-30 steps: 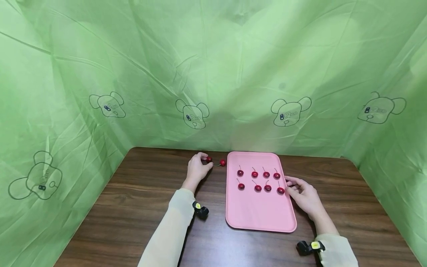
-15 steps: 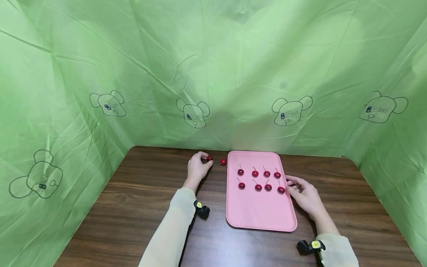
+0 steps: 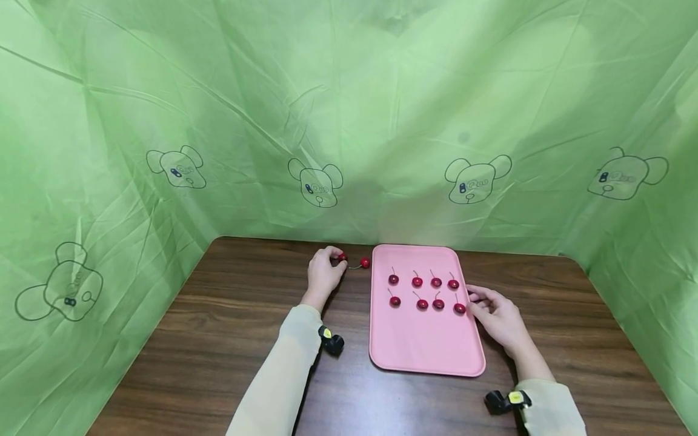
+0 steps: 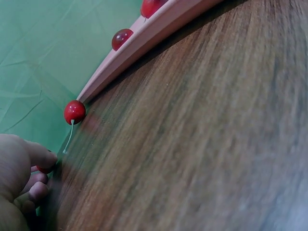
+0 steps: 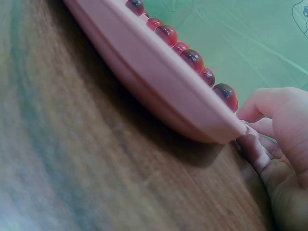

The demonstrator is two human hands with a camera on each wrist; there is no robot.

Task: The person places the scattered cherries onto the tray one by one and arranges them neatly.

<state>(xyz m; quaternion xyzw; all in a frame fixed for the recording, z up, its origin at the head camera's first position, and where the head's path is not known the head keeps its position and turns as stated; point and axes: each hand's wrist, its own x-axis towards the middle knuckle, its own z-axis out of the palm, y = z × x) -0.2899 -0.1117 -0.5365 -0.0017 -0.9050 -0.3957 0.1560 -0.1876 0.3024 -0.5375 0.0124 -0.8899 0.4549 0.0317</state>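
Note:
At the table's far side my left hand [image 3: 323, 271] pinches a dark red cherry [image 3: 343, 257] between thumb and fingertips. The left wrist view shows only a sliver of that cherry [image 4: 44, 169] behind the fingers. Another red cherry [image 3: 365, 263], its stem pointing left, lies on the table between this hand and the pink tray [image 3: 425, 348]. Several stemmed cherries form two rows on the tray, among them a dark one [image 3: 395, 301] at the left. My right hand [image 3: 498, 318] grips the tray's right rim, thumb at the edge beside the nearest cherry [image 3: 460, 308].
A brown wood-grain table [image 3: 218, 339] bears everything. Green sheeting [image 3: 382, 109] with printed bear heads encloses its back and both sides. A black wrist camera [image 3: 331, 342] sits on the left sleeve, another black camera [image 3: 498, 402] on the right.

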